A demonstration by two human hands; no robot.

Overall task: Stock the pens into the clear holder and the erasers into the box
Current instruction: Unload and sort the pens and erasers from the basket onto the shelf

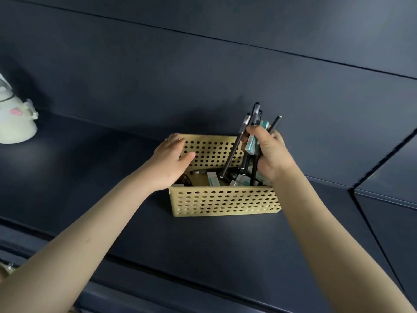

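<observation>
While the dark blue shelf (203, 245) holds only a tan perforated basket (225, 202) near its middle, I judge the step in hand to be the pickup: gathering stock out of that basket. The right hand (274, 154), at the basket's 2 o'clock corner, is clamped around a bundle of slim black pens (255, 116) standing nearly upright, with a small white-and-teal sleeved eraser (252, 144) caught in the same fist. The left hand (172, 163) rests on the rim at 9 to 10 o'clock, fingers laid over the edge and thumb straight out inside. I read it as steadying, not gripping.

More sleeved erasers (213, 178) and a loose black pen (199, 171) lie on the basket floor. A pale rounded container (15, 123) sits far off at 9 o'clock. No clear holder shows.

Next I'd need to lift the bundle clear of the rim, find the holder, and separate the eraser from the pens before dropping them in.
</observation>
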